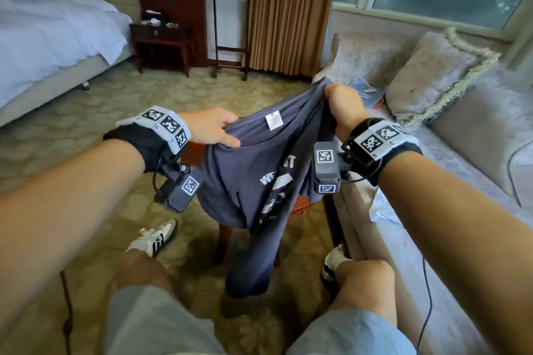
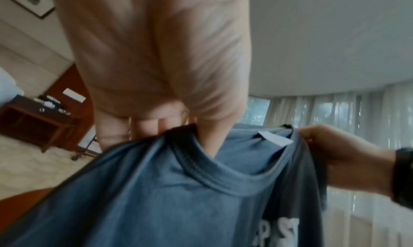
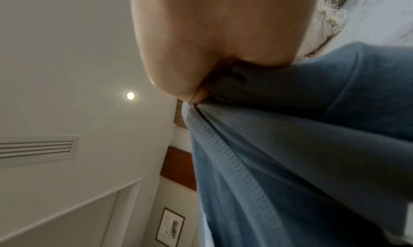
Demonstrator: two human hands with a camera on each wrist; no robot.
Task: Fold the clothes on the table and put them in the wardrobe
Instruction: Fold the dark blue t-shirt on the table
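The T-shirt point(image 1: 253, 170) is held up by its shoulders, left hand point(image 1: 212, 125) and right hand point(image 1: 341, 105) clamped (print facing out); spreading on the table point(image 1: 298, 206) seems needed next.

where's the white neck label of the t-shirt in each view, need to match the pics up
Head: the label is just above centre, inside the back of the collar, between the left hand and right hand.
Left wrist: the label is right of centre, just under the collar edge, beside the right hand.
Right wrist: not in it; only bunched t-shirt shows.
Shared landmark: the blue t-shirt itself, in all three.
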